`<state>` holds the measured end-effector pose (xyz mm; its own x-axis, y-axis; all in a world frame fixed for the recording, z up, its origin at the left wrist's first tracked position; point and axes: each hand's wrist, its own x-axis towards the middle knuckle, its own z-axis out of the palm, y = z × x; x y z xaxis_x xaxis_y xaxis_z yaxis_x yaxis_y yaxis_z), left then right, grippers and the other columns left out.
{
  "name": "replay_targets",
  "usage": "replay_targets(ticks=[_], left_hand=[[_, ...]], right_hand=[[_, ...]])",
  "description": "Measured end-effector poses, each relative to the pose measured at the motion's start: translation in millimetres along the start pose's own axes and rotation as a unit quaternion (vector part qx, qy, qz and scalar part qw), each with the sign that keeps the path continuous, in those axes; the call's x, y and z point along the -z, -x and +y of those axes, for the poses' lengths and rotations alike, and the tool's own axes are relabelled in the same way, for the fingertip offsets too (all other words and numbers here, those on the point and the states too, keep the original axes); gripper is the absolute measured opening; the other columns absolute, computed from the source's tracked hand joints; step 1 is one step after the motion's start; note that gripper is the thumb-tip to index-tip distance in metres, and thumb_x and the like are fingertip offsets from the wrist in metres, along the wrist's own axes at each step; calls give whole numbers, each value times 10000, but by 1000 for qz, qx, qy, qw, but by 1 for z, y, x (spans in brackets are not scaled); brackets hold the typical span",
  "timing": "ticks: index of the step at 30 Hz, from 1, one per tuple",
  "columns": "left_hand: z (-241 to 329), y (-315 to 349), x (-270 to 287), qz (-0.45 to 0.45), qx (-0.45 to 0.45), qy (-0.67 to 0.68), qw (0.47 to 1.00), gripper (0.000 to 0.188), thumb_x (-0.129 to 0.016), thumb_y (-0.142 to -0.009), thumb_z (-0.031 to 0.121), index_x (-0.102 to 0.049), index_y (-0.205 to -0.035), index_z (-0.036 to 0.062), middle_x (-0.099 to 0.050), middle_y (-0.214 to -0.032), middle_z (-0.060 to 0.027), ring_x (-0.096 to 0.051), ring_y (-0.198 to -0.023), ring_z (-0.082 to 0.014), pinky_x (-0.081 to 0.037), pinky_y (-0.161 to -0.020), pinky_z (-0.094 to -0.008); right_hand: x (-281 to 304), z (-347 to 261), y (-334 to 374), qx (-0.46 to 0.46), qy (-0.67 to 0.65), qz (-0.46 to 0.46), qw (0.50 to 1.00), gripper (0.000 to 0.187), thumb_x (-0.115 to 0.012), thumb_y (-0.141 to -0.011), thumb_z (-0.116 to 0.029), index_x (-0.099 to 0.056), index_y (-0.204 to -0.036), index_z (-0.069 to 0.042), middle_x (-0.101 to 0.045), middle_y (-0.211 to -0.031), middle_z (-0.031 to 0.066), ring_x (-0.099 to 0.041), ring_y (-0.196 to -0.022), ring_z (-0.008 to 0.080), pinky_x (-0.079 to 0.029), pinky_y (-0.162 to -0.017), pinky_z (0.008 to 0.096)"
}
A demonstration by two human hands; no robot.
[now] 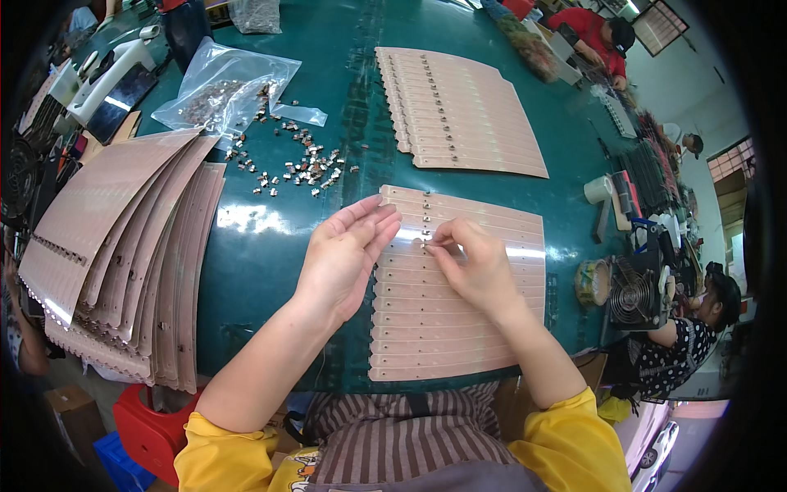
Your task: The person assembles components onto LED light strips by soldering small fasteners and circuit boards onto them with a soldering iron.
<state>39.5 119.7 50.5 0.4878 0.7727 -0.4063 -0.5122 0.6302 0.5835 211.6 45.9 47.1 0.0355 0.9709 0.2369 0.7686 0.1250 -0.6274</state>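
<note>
A tan panel (455, 328), scored into strips with small holes and one scalloped edge, lies on the table before me. My right hand (484, 266) bends over it, thumb and forefinger pinched at a hole in the row. A small metal part sits at those fingertips, mostly hidden by them. Several more metal parts (426, 207) stand along the row above. My left hand (348, 250) is turned palm up at the panel's left edge, fingers curled together and thumb across them. Whatever those fingers hold is too small to make out.
Loose metal parts (311, 168) lie scattered beside a clear plastic bag (225, 90). A second panel (475, 111) with a row of parts lies farther off. Stacked panels (123, 221) lean at the left. A fan (635, 291) and other people at work are on the right.
</note>
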Motion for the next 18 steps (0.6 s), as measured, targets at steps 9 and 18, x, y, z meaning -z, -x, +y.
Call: replay_targets(ticks=[9,18], left_hand=[[-8,3,-3,-56,87,-10,995,412,-413,-922,7,-299,-1305,-95,-450,-1249,-257,-518,-1121,-277,-442,-985,-336],[-12,6,-2,-143,169,-1,975,404,-402,-930,38,-340,-1320,-47,-493,-1215,-193,-501,-1113,-247,-414,-978,-345]], right_hand=[[6,-11,4,-3,-18,61,998,153,-686,-718,-9,-607,-848,-15,-623,-792,111,-639,-749,237,-513,-643,305],[-2,-35,8,31,-45,101,993,189,-709,-676,-8,-648,-853,-35,-624,-795,86,-602,-742,221,-503,-641,297]])
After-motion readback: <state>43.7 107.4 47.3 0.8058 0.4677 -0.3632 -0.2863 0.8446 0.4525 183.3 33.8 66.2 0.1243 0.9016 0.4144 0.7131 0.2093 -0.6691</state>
